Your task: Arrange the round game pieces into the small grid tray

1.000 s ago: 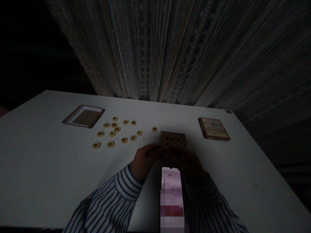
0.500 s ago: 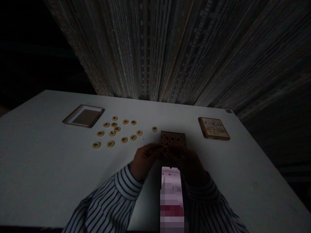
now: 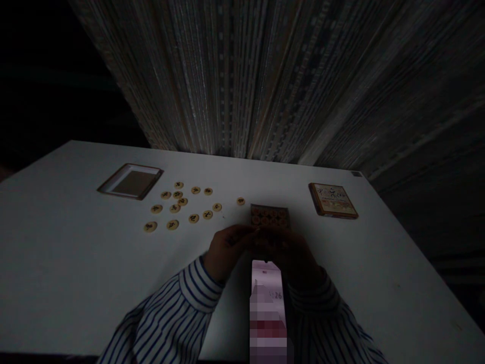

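The scene is very dark. My left hand and my right hand meet at the near edge of a small brown box filled with round reddish game pieces. The fingers of both hands curl together there; what they pinch is hidden in shadow. Several pale round pieces with dark marks lie scattered on the white table to the left of the box. Both sleeves are blue-striped.
A lit phone screen stands in front of my wrists. An empty box tray lies at the far left, a printed box lid at the far right. A wall of vertical strips rises behind the table.
My hands have shifted very slightly over the box's near edge. Nothing else has moved.
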The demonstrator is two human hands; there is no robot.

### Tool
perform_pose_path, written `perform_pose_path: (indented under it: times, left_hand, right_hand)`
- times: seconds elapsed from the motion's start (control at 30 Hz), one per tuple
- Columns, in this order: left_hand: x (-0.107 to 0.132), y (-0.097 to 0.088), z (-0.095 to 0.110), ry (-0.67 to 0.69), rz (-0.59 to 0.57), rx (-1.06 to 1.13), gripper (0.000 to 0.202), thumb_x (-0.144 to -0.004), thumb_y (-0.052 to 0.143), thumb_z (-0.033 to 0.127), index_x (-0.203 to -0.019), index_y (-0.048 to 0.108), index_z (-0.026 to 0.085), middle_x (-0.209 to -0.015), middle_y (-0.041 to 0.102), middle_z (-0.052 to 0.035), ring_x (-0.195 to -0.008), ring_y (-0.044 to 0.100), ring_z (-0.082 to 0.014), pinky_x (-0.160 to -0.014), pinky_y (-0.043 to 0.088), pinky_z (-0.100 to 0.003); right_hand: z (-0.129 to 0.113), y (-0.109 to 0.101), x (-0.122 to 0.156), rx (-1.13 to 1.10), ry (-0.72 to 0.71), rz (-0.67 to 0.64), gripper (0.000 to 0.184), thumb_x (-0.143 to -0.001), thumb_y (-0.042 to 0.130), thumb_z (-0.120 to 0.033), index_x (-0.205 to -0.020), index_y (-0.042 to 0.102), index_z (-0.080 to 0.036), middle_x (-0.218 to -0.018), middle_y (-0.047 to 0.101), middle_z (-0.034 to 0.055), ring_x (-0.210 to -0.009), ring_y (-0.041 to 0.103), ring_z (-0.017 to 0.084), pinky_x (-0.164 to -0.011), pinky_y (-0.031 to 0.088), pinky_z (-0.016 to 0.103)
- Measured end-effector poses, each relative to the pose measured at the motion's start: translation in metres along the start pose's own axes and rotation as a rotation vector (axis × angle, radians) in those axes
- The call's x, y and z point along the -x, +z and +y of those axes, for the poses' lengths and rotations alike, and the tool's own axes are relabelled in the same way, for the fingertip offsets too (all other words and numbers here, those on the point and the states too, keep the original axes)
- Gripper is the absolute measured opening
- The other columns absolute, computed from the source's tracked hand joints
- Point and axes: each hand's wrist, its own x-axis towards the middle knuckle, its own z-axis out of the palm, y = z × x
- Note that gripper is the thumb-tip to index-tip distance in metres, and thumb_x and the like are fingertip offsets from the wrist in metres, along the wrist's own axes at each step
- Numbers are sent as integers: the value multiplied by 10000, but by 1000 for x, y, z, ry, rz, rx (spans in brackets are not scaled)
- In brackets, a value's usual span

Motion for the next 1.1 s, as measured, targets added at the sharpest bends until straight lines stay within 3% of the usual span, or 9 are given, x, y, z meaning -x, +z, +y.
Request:
perform_pose_path:
  times: [0.47, 0.77, 1.1]
  left_hand:
    - [0, 0, -2, 2, -9, -20, 226, -708, 598, 317, -831, 694, 153, -787, 723, -67, -694, 665, -178, -619, 543, -274]
    - [-2, -3, -7, 22, 90, -144, 271, -732, 568, 359, -862, 691, 155, -766, 713, -68, -691, 656, -175, -582, 516, -248]
    - [-7, -4, -13, -11, 153, -142, 264, -714, 568, 356, -835, 681, 150, -749, 707, -69, -655, 647, -171, -577, 503, -254]
  right_hand:
    - [-1, -4, 0, 118, -42, 10, 185, -759, 613, -253, -938, 648, -221, -816, 697, 28, -680, 640, 147, -588, 535, 268]
    - [0, -9, 2, 115, -8, 39, 253, -772, 582, -233, -1022, 603, -195, -886, 700, 52, -769, 658, 159, -636, 549, 270]
    - [-5, -16, -1, 195, 17, 65, 195, -783, 567, -266, -961, 612, -199, -807, 687, 39, -665, 637, 139, -584, 538, 248]
